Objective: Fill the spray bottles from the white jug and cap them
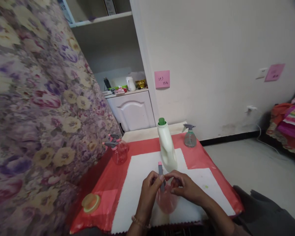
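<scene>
The left hand (149, 188) has its grip pinched around the gray spray head (160, 169) of a pink see-through spray bottle (167, 203), between thumb and fingers. The right hand (183, 186) curves over the other side of the bottle, its grip narrow, though whether it touches cannot be told. The bottle is upright near the front of the red-covered bench (141, 147), over a white cloth (129, 193). Just beyond it stands a tall pale jug (166, 144) with a green stopper (161, 121). Two more pink spray bottles (119, 155) stand close together at far left, a clear spray bottle (190, 140) at far right, and a round yellowish object (90, 203) lies at near left.
</scene>
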A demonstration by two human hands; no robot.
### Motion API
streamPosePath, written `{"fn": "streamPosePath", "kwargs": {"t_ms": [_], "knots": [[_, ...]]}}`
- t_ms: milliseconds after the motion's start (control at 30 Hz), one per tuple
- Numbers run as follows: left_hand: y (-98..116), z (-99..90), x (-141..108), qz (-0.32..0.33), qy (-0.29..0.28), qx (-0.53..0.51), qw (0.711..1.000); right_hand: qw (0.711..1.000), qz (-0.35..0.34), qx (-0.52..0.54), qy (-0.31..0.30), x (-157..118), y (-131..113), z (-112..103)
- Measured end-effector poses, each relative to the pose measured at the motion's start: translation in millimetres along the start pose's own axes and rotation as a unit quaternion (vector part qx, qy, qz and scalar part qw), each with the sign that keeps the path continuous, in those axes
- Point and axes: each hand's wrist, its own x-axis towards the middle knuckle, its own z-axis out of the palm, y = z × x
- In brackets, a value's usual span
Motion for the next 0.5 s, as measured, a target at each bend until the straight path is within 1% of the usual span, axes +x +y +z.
{"fn": "streamPosePath", "kwargs": {"t_ms": [100, 267, 500], "knots": [[1.4, -0.1, -2.0, 0.0, -0.006, 0.0, 1.0, 1.0, -0.01, 0.005, 0.005, -0.8, -2.1, -1.9], [-0.2, 0.0, -5.8, 0.009, 0.017, 0.013, 1.0, 1.0, -0.029, -0.011, 0.003, 1.8, -5.8, 7.8], [-4.9, 0.2, -6.5, 0.001, 0.023, 0.006, 1.0, 0.996, -0.048, -0.061, 0.041, 6.3, -4.0, 19.3]]}}
